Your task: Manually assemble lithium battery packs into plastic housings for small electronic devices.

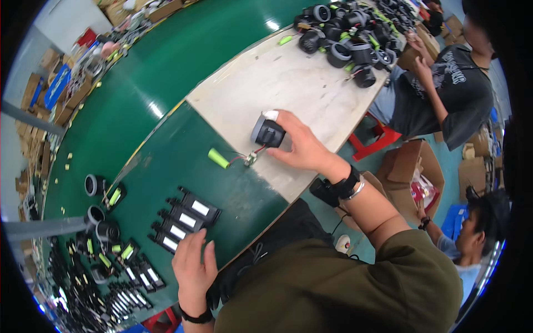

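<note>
My right hand (302,143) is closed round a black cylindrical housing with a grey rim (268,132), at the edge of the pale board. A white wrap covers one fingertip. Red and black wires run from the housing to a small circuit board (251,159) and a light green battery cell (219,158), which lies on the green table. My left hand (194,263) has its fingers stretched out and apart, holding nothing. It is just beside a row of several flat black plastic cases (187,218) with white labels; whether a fingertip touches the closest one I cannot tell.
A pale board (239,91) covers part of the green table (166,158). More housings with batteries (350,44) are heaped at the far right. Black cases and parts (83,288) crowd the near left. Two people are on the right, near an open carton (413,161) and red stool (375,139).
</note>
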A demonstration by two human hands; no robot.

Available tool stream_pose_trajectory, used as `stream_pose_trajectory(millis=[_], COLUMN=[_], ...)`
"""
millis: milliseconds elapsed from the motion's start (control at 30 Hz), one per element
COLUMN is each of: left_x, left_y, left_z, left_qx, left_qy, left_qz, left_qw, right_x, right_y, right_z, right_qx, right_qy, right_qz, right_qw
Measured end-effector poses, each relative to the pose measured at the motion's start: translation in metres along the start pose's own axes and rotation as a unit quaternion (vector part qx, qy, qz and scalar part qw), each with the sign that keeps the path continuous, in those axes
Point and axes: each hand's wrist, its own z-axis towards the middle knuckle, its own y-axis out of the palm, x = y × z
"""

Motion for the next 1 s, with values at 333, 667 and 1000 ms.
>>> stream_pose_trajectory(millis=[333, 667, 1000], left_x=[0.0, 0.027, 0.029], left_y=[0.006, 0.07, 0.082], left_z=[0.008, 0.079, 0.07], left_qx=[-0.022, -0.055, -0.112], left_qy=[0.032, 0.15, 0.074], left_qz=[-0.019, 0.143, 0.113], left_qw=[0.999, 0.977, 0.985], right_x=[-0.01, -0.053, -0.055], right_y=[-0.034, 0.026, 0.025], right_z=[-0.002, -0.058, -0.091], right_qx=[-0.001, -0.097, -0.123], right_qy=[-0.022, -0.023, 0.258], right_qz=[-0.195, -0.105, 0.216], right_qw=[0.981, 0.989, 0.934])
